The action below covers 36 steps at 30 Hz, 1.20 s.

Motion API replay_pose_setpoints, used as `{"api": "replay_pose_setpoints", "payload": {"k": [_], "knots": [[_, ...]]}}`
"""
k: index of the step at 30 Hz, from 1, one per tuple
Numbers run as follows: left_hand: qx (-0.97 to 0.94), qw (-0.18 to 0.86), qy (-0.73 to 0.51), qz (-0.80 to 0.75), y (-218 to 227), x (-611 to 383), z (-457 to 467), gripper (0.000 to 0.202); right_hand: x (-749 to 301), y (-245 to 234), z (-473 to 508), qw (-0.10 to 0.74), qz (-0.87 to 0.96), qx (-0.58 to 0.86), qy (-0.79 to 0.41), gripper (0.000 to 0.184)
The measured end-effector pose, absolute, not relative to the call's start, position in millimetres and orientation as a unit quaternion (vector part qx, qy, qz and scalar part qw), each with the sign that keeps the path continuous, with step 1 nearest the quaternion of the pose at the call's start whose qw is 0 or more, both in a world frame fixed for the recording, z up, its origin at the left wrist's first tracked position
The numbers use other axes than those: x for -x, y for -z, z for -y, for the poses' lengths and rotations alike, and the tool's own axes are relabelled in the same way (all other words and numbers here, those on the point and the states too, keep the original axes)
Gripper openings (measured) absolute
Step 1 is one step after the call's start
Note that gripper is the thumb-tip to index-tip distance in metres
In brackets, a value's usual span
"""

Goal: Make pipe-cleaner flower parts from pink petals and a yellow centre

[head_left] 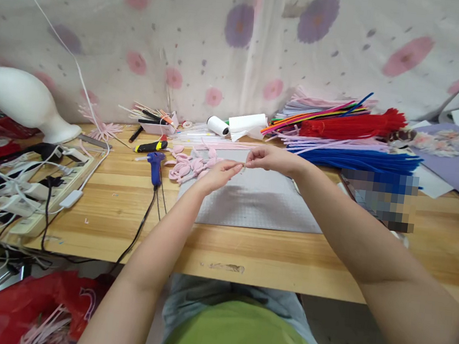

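My left hand point(224, 175) and my right hand point(265, 158) meet over a grey cutting mat point(258, 208), fingertips pinched close together. Between them is something small and thin, too tiny to name. Left of the mat, beside my left hand, lies a cluster of pink looped pieces point(188, 167) that look bent from fuzzy pipe cleaners. A blue glue gun point(155, 169) rests on the wooden table to the left of that cluster, its black cord running to the table's front edge.
Behind my right hand lie bundles of pipe cleaners: red point(354, 125), dark blue point(363, 161) and pale pink. A yellow-black utility knife point(151, 146), a white foam head point(26, 99) and a cabled power strip point(61, 191) occupy the left. A red bag point(32, 304) sits below the table.
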<state>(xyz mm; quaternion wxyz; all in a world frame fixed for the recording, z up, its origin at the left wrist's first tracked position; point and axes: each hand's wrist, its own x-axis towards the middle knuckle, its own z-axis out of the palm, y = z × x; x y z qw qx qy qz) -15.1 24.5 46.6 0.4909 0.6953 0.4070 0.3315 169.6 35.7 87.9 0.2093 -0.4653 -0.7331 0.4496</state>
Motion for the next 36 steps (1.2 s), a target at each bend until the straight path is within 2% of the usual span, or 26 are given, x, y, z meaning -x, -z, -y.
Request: {"api": "replay_pose_setpoints", "payload": {"k": [4,8,14,20,36], "knots": [[-0.642,0.599,-0.314,-0.36,-45,6,-21,0.038,-171,-86,-36,0.238,0.706,0.466,-0.477,0.025],[-0.564,0.662,-0.293,-0.397,-40,6,-19,0.042,-176,-74,-37,0.27,0.685,0.465,-0.491,0.026],[-0.539,0.683,-0.244,-0.43,-37,10,-17,0.034,-178,-51,-34,0.278,0.663,0.449,-0.531,0.031],[-0.51,0.716,-0.199,-0.433,-36,16,-15,0.023,-178,-33,-37,0.333,0.624,0.403,-0.582,0.036],[-0.5,0.749,-0.14,-0.412,-31,33,-17,0.019,-183,-26,-44,0.398,0.497,0.45,-0.626,0.022]]}}
